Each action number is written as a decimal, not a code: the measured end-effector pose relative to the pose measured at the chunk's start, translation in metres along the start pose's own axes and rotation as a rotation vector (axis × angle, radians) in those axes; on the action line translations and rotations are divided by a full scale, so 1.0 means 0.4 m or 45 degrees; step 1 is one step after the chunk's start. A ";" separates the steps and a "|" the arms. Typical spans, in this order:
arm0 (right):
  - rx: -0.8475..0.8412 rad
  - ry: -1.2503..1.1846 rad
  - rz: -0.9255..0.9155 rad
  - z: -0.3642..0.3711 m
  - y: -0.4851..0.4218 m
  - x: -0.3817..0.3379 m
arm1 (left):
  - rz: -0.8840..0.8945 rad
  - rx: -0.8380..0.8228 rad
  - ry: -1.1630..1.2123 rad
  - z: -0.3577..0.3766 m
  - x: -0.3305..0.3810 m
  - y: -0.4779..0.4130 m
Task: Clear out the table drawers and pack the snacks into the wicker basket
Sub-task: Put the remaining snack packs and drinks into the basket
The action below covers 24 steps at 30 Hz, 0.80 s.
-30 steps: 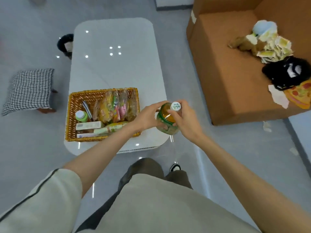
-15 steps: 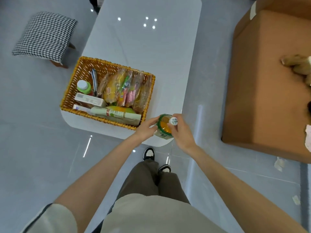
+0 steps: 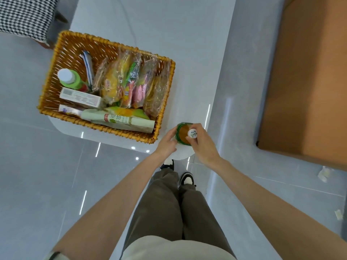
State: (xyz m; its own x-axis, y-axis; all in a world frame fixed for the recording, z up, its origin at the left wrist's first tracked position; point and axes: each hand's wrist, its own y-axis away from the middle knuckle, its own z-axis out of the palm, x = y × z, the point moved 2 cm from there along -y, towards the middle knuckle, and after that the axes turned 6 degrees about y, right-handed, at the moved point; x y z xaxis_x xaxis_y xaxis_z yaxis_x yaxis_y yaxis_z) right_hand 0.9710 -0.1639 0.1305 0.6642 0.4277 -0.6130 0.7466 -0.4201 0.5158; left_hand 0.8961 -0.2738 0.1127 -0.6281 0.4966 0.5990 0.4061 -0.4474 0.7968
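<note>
A drink bottle (image 3: 183,133) with amber liquid, a green label and a white cap stands upright at the near right corner of the white table (image 3: 169,44). My right hand (image 3: 201,145) grips its neck and cap. My left hand (image 3: 168,142) holds its left side. The wicker basket (image 3: 163,117) sits just left of the bottle on the table's near end. Inside it are several clear-wrapped snack packs (image 3: 131,81), a green bottle with a white cap (image 3: 68,78), white boxes (image 3: 80,97) and a long green-and-white packet (image 3: 120,119).
An orange-brown sofa (image 3: 304,81) fills the right side, close to the table. A black-and-white checked stool (image 3: 24,15) stands at the top left. My legs and shoes (image 3: 185,179) are right below the table's near edge. Paper scraps (image 3: 323,173) lie on the grey floor at right.
The view has tilted down and closer over the table's near end. Both hands have kept hold of the bottle, which has come lower and now stands at the table's corner.
</note>
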 end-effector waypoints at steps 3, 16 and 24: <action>-0.005 -0.068 -0.007 0.008 -0.003 -0.005 | -0.001 0.047 0.006 0.005 -0.008 -0.005; -0.132 -0.108 -0.013 -0.021 0.014 -0.009 | -0.046 0.084 0.092 0.009 0.002 0.042; -0.036 -0.050 -0.118 -0.080 0.142 -0.068 | 0.064 0.211 -0.062 -0.092 0.018 0.205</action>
State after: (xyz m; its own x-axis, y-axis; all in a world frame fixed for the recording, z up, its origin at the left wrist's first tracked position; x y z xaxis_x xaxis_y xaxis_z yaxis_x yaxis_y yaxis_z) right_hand 0.9963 -0.1737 0.1957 0.5905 0.4319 -0.6818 0.8061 -0.3573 0.4718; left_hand 0.9004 -0.3342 0.1795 -0.5729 0.5139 0.6385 0.5428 -0.3459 0.7654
